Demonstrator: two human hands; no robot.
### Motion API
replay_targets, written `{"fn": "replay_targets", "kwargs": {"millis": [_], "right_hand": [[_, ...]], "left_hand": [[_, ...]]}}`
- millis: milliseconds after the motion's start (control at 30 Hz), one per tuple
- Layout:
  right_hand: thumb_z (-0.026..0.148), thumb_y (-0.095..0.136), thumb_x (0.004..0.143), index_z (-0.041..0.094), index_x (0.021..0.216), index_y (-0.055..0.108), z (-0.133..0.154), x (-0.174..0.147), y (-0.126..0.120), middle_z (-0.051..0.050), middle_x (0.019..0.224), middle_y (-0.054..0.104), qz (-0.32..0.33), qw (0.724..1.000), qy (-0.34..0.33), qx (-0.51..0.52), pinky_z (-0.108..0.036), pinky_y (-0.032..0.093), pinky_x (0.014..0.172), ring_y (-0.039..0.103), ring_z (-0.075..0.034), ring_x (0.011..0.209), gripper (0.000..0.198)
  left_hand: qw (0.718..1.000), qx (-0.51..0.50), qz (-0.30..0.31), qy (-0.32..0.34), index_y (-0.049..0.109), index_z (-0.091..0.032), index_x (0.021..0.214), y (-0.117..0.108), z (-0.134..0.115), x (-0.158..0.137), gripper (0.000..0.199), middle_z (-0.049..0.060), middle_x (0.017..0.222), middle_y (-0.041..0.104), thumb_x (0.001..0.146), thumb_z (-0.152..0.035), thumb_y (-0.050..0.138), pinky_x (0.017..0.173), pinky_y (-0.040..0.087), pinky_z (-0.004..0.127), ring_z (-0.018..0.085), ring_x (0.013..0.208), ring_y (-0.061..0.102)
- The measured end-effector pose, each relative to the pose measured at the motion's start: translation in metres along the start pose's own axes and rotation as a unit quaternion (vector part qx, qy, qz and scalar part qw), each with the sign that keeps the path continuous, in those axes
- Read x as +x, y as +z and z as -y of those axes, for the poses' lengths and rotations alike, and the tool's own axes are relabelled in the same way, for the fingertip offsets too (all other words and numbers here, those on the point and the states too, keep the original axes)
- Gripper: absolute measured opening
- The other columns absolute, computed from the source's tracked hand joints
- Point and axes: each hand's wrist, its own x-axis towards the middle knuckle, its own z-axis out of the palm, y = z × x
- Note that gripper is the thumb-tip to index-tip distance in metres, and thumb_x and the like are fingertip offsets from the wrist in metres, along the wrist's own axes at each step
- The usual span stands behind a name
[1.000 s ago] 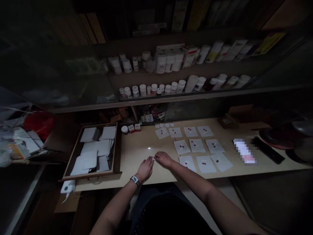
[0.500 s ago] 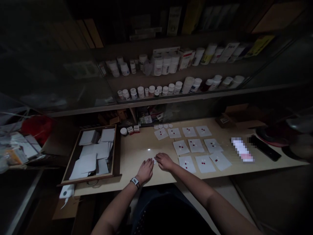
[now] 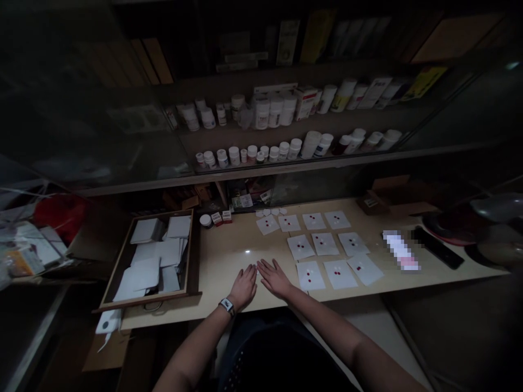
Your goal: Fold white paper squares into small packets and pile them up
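Observation:
My left hand (image 3: 244,287), with a watch (image 3: 227,306) on the wrist, lies flat on the table, its fingers stretched forward. Beside it my right hand (image 3: 275,279) also rests flat, fingers extended and slightly apart. Between the fingertips shows a small bit of white paper (image 3: 257,271), mostly covered by the hands. To the right, several square white papers (image 3: 310,276) lie in rows, each bearing small red and white pills (image 3: 337,273). Several small folded white paper packets (image 3: 267,213) sit at the back of the table.
On the left, a wooden drawer (image 3: 196,272) holds stacks of white paper (image 3: 145,231). A white jar (image 3: 206,220) and small boxes (image 3: 226,216) stand behind. Phones (image 3: 439,248) and an open cardboard box (image 3: 402,196) are at right. Shelves of bottles (image 3: 275,111) rise above.
The fingers of my right hand have straightened from a curled pose and now lie flat. My left hand stays nearly in place. The view has shifted slightly.

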Motion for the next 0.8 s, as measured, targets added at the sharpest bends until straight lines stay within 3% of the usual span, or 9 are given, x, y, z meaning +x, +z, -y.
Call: {"fn": "replay_targets", "kwargs": {"millis": [267,433,600,800], "right_hand": [[0.03,0.037,0.095,0.018,0.14,0.039,-0.002,0.009,-0.006,-0.015,0.145,0.039,-0.017,0.999,0.029,-0.017,-0.056,0.011,0.109,0.027,-0.026,0.137,0.047],[0.021,0.046,0.091,0.02,0.117,0.059,0.001,0.031,-0.024,-0.012,0.118,0.059,-0.022,0.995,0.093,-0.003,-0.042,0.029,0.1,0.048,-0.024,0.112,0.029],[0.017,0.049,0.088,0.016,0.097,0.064,-0.001,0.058,-0.038,-0.011,0.103,0.06,0.01,0.989,0.149,0.011,-0.032,0.035,0.086,0.05,-0.023,0.101,0.018],[0.015,0.053,0.084,0.018,0.1,0.065,-0.006,0.069,-0.042,-0.008,0.103,0.06,0.054,0.994,0.083,0.033,-0.028,0.036,0.083,0.053,-0.02,0.098,0.02]], "left_hand": [[1.0,-0.005,0.017,-0.008,0.036,-0.011,0.14,-0.006,-0.003,0.003,0.054,0.016,0.145,0.038,0.089,-0.029,0.038,0.107,0.029,0.045,0.028,0.134,0.033],[1.0,0.007,0.008,-0.011,0.035,-0.01,0.14,-0.004,-0.006,0.003,0.054,0.016,0.144,0.038,0.089,-0.029,0.039,0.106,0.03,0.045,0.029,0.13,0.035],[1.0,0.008,0.003,-0.013,0.032,-0.011,0.141,-0.002,-0.006,-0.002,0.056,0.016,0.145,0.037,0.089,-0.03,0.041,0.106,0.029,0.045,0.029,0.13,0.034],[1.0,-0.001,0.01,-0.019,0.031,-0.01,0.142,0.001,-0.007,-0.004,0.057,0.016,0.146,0.034,0.09,-0.032,0.04,0.108,0.027,0.046,0.03,0.134,0.029]]}}
